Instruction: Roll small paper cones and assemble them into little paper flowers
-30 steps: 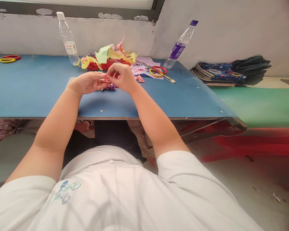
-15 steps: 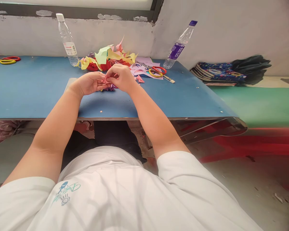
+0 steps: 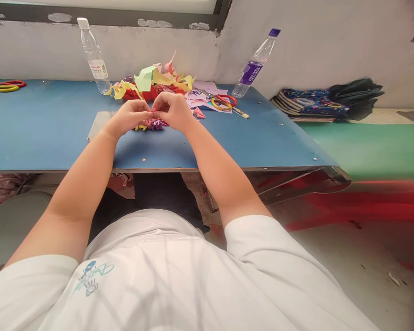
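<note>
Above the blue table, my left hand and my right hand meet fingertip to fingertip. Both are closed in a pinch on a small pink folded paper piece, mostly covered by the fingers. Under them lies a cluster of small curled purple and yellow paper pieces, partly hidden. Just right of my right hand are pink folded paper triangles. Behind my hands rises a heap of crumpled yellow, green and red paper.
Scissors lie on purple paper sheets, beside a pen-like stick. Two clear bottles, one white-capped and one purple-labelled, stand near the wall. Other scissors lie far left. A flat pale object sits by my left wrist.
My left hand has turned from palm up with loosely curled fingers to a pinch against my right fingertips. More of the paper cluster and flat pale object shows. The view has shifted slightly.
</note>
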Demonstrator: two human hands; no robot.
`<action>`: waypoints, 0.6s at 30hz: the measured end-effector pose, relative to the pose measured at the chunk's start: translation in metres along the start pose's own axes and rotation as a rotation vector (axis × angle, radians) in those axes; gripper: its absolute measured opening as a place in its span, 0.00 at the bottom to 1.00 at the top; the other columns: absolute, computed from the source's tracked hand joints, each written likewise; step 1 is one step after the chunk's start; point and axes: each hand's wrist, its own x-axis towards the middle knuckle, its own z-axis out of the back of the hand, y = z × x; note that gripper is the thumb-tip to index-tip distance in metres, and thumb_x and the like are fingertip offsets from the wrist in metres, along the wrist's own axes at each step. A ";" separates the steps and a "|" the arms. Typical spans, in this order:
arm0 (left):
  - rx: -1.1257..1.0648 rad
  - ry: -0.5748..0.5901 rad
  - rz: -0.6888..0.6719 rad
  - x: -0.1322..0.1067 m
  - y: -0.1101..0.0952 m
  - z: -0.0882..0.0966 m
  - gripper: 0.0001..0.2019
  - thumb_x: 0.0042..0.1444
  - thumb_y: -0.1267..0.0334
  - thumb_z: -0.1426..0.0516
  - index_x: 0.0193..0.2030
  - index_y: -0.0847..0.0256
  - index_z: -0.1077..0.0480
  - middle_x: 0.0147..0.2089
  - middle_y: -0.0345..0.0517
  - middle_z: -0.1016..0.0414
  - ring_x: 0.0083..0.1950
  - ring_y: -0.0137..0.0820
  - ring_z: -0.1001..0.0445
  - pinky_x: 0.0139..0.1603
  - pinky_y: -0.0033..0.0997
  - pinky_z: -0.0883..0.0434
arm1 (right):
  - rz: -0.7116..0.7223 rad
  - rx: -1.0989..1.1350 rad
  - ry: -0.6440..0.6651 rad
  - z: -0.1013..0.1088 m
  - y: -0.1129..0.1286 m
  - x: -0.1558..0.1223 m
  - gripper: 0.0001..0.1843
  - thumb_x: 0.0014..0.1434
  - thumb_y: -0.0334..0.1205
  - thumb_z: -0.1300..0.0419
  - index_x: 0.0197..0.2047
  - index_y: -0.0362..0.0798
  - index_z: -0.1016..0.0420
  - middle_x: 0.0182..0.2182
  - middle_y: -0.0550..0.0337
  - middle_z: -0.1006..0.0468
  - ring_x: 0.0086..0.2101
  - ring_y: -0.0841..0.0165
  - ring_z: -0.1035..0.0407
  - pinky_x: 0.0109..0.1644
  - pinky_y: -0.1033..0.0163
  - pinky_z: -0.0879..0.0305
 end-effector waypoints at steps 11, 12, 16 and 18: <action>0.309 -0.056 -0.159 0.008 0.000 0.001 0.14 0.59 0.64 0.20 0.33 0.53 0.20 0.36 0.46 0.18 0.47 0.41 0.17 0.52 0.39 0.17 | -0.032 0.173 0.086 0.003 -0.010 0.003 0.39 0.61 0.79 0.13 0.48 0.57 0.20 0.40 0.60 0.15 0.44 0.59 0.19 0.54 0.48 0.14; 0.317 -0.062 -0.173 0.009 0.001 0.001 0.15 0.58 0.64 0.19 0.34 0.52 0.21 0.37 0.46 0.17 0.48 0.42 0.16 0.54 0.40 0.16 | -0.032 0.185 0.084 0.003 -0.010 0.004 0.40 0.60 0.82 0.13 0.47 0.56 0.20 0.40 0.59 0.14 0.44 0.60 0.19 0.54 0.48 0.14; 0.279 -0.038 -0.197 0.007 0.002 0.003 0.14 0.60 0.59 0.19 0.35 0.52 0.20 0.38 0.47 0.16 0.53 0.46 0.15 0.60 0.42 0.15 | -0.042 0.200 0.077 0.004 -0.009 0.006 0.45 0.58 0.88 0.15 0.37 0.56 0.25 0.32 0.62 0.16 0.47 0.63 0.19 0.56 0.51 0.17; 0.233 -0.012 -0.194 0.003 0.001 0.004 0.13 0.63 0.56 0.21 0.36 0.51 0.18 0.39 0.48 0.15 0.56 0.48 0.15 0.62 0.43 0.13 | -0.040 0.200 0.075 0.005 -0.006 0.006 0.45 0.62 0.88 0.17 0.32 0.57 0.29 0.28 0.63 0.19 0.49 0.62 0.16 0.57 0.51 0.17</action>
